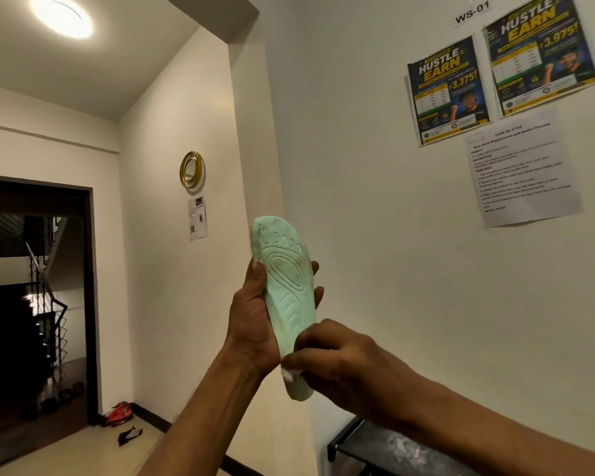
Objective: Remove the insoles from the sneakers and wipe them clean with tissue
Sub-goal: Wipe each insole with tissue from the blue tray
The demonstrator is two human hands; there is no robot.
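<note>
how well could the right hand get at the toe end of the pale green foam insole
Probably yes. The right hand pinches white tissue at the insole's heel; the face above lies bare, the left hand gripping only its edges.

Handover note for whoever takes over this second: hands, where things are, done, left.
Left hand: grips the mint insole round its middle, upright, patterned side toward the camera.
Right hand: pinches a white tissue against the heel end.
No sneakers in view.
Done: this insole is out of its shoe and the tissue is on it.
Left: faint dark marks show on the forefoot, so wipe the rest. The second insole is not in view.
</note>
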